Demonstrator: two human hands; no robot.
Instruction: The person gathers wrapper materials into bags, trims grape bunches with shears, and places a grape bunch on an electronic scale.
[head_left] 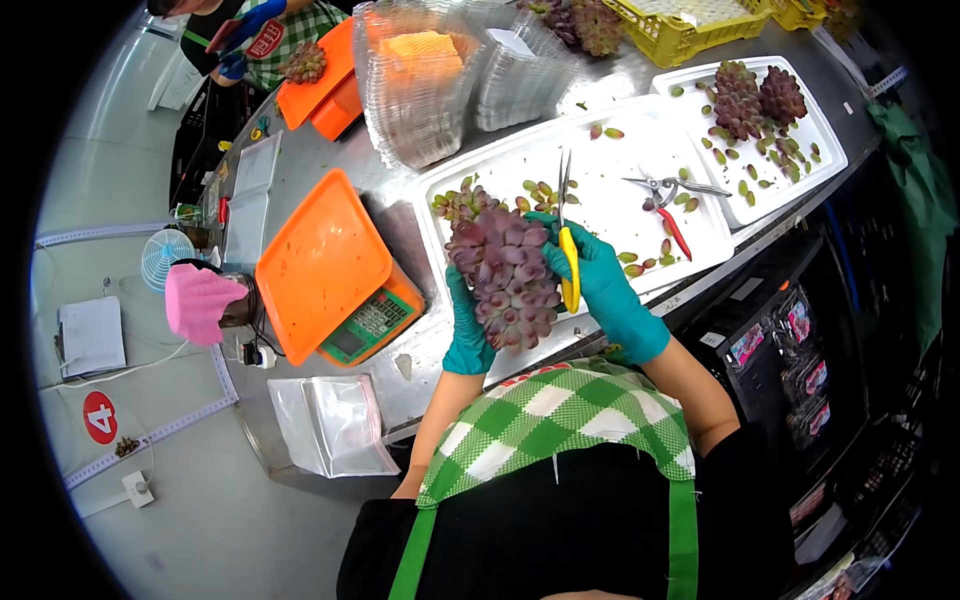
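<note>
My left hand (466,325), in a teal glove, wraps around the side of a large purple-pink succulent (505,275) with clustered rosettes. In my gloved right hand (612,290) is a pair of yellow-handled scissors (570,262). Their narrow blades point away from me and look nearly closed, while the fingertips of that hand reach the succulent's right side. Beneath the plant lies a long white tray (640,150) with scattered green-and-red leaves. Pruning shears (672,230) with a red handle rest inside the tray, to the right of my hands.
A second white tray (826,158) at right holds dark succulents (738,102) and loose leaves. To the left stands an orange weighing scale (325,265), with a plastic bag (335,425) nearby. Stacked clear containers (415,100) and a yellow crate (690,40) are behind. Another person (270,40) stands at upper left.
</note>
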